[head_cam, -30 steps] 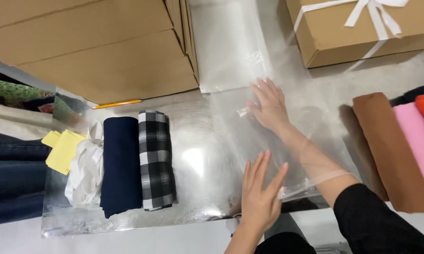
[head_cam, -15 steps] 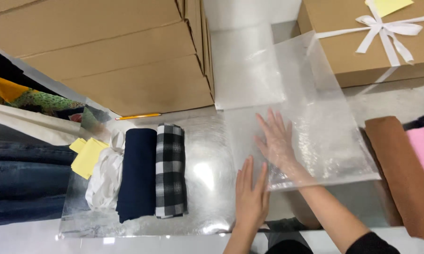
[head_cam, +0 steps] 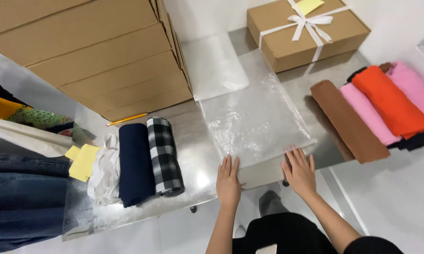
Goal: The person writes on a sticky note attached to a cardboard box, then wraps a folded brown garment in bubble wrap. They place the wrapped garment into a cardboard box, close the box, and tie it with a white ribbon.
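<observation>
Clear plastic sheet (head_cam: 256,117), edges hard to trace, lies under the flat, open left hand (head_cam: 228,181) and right hand (head_cam: 299,171).

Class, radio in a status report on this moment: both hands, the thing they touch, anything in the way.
Left hand and right hand flat, open, on near edge of clear plastic sheet. Sheet spread on metal table. Rolled checked cloth lies left, apart; nothing on sheet.

Both hands (head_cam: 263,176) now back at plastic sheet's (head_cam: 254,117) near edge
</observation>
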